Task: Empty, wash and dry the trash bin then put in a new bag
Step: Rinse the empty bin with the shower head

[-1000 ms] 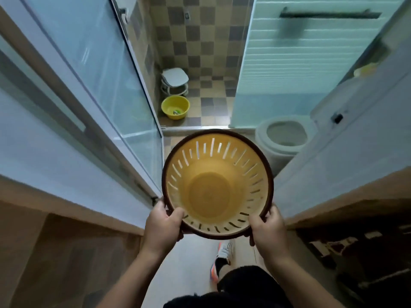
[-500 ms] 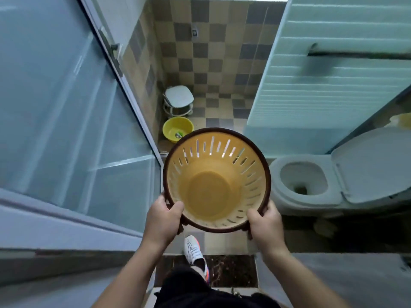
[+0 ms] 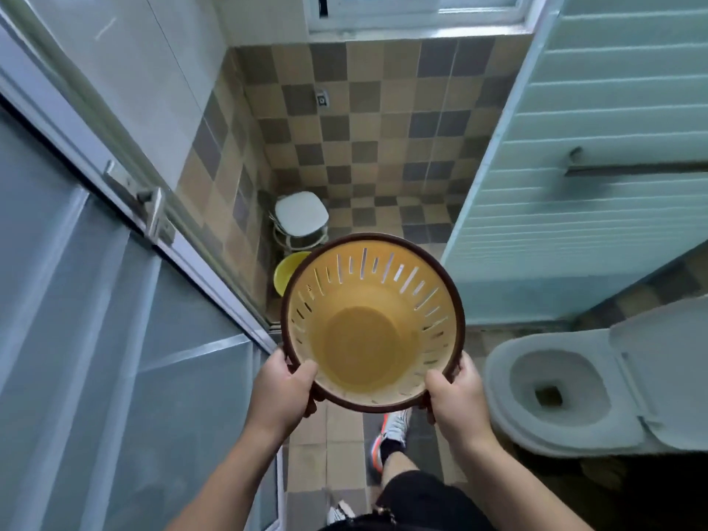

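Checkered brown/grey tile covers the bathroom floor (image 3: 387,155) and back wall. Far left: frosted glass sliding door (image 3: 88,339) w/ a metal handle (image 3: 147,201). Past the door, near the tiled corner, a small white-topped stool (image 3: 301,215), w/ a yellow basin (image 3: 285,272) just in front of it, partly hidden behind the bin. Centre: yellow slotted trash bin (image 3: 367,327) w/ dark brown rim, held up in the air over the floor, mouth facing the camera, nothing inside. Left hand (image 3: 281,392) grips the rim at lower left, thumb over the inner edge; right hand (image 3: 456,398) grips the rim at lower right the same way. Below the bin, a sneaker (image 3: 390,427) on the floor. Right: pale green panelled partition (image 3: 597,231) w/ a dark rail, then a white toilet (image 3: 509,392), lid up.
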